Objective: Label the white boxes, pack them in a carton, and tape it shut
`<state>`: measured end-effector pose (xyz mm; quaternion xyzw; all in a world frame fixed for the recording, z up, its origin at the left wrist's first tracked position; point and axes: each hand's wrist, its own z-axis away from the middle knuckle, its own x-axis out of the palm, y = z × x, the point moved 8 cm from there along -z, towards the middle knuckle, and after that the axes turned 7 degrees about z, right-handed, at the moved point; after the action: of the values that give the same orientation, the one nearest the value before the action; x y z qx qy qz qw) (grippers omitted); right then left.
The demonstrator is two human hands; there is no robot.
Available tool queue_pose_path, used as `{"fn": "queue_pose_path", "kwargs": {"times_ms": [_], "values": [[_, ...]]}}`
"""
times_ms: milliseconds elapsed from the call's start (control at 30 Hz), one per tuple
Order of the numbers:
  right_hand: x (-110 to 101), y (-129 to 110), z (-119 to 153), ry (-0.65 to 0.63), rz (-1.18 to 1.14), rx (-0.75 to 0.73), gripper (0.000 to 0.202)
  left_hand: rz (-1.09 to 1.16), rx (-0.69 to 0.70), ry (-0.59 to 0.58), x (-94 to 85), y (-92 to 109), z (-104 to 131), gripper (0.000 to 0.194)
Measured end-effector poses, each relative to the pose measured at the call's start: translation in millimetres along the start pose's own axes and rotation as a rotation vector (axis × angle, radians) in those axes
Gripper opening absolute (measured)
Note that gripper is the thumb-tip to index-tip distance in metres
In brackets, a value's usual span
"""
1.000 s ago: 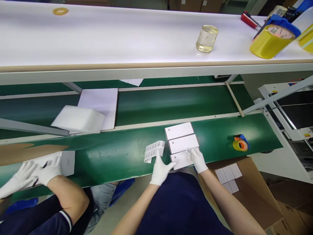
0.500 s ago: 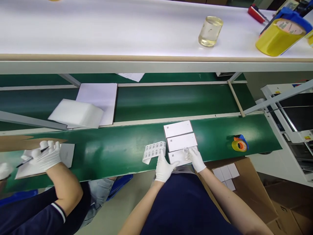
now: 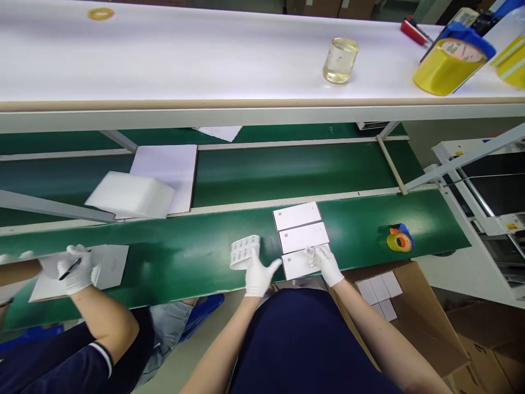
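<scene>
Three white boxes lie in a row on the green belt [image 3: 197, 257]: the far box [image 3: 296, 215], the middle box [image 3: 304, 237] and the near box [image 3: 298, 265]. My left hand [image 3: 258, 273], in a white glove, holds a curled sheet of barcode labels [image 3: 243, 251] just left of the boxes. My right hand [image 3: 328, 264], also gloved, pinches a small barcode sticker [image 3: 309, 251] over the near box's upper right corner.
A tape roll [image 3: 397, 241] lies on the belt to the right. An open carton [image 3: 414, 306] with white boxes stands below right. White foam [image 3: 130, 195] and a sheet sit on the far belt. A co-worker's gloved hand [image 3: 71, 268] holds a pen over paper at left. The shelf [image 3: 184, 60] above carries a glass jar [image 3: 338, 60].
My left hand has drawn the label sheet a little to the left, away from the boxes. My right hand stays over the near box with the sticker. The co-worker's hands shifted on the paper.
</scene>
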<state>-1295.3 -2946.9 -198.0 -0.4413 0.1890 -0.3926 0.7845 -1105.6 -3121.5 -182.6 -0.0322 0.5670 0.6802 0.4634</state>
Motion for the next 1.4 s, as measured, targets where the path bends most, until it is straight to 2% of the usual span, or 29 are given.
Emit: {"fn": "queue_pose_path", "kwargs": {"times_ms": [67, 100, 167, 233, 300, 400, 467, 600, 800, 1033, 1400], "values": [[0.5, -0.2, 0.2, 0.007, 0.005, -0.006, 0.064, 0.008, 0.132, -0.133, 15.2, 13.6, -0.5, 0.123], [0.6, -0.4, 0.2, 0.012, 0.007, -0.010, 0.064, 0.009, 0.148, -0.158, 19.2, 16.5, -2.4, 0.125], [0.2, -1.0, 0.6, 0.024, 0.014, -0.015, 0.062, 0.011, 0.035, -0.080, 12.4, 8.4, -12.8, 0.116], [0.9, -2.2, 2.3, 0.017, 0.049, -0.017, 0.059, 0.037, -0.118, 0.066, -10.3, -8.6, -24.0, 0.100], [3.9, -3.3, 5.3, -0.022, 0.152, -0.009, 0.055, 0.079, -0.202, 0.166, -38.8, -25.6, -30.1, 0.090], [15.5, -5.9, 11.0, -0.142, 0.410, -0.024, 0.041, 0.131, -0.260, 0.219, -79.9, -48.3, -25.0, 0.085], [25.4, -10.7, 13.6, -0.205, 0.590, -0.098, 0.029, 0.138, -0.290, 0.249, -102.2, -59.3, -13.8, 0.083], [41.6, -16.0, 12.3, -0.223, 0.848, -0.216, 0.019, 0.171, -0.272, 0.295, -126.2, -62.3, 5.0, 0.083], [51.8, -9.6, 6.6, -0.216, 0.955, -0.183, 0.016, 0.235, -0.250, 0.288, -129.4, -58.8, 9.2, 0.081], [53.1, -10.3, 6.4, -0.169, 1.012, -0.177, 0.016, 0.297, -0.193, 0.301, -126.8, -66.4, 4.6, 0.082], [52.4, -6.8, 5.2, -0.151, 1.070, -0.183, 0.016, 0.315, -0.223, 0.311, -130.6, -57.1, 3.9, 0.083]]}}
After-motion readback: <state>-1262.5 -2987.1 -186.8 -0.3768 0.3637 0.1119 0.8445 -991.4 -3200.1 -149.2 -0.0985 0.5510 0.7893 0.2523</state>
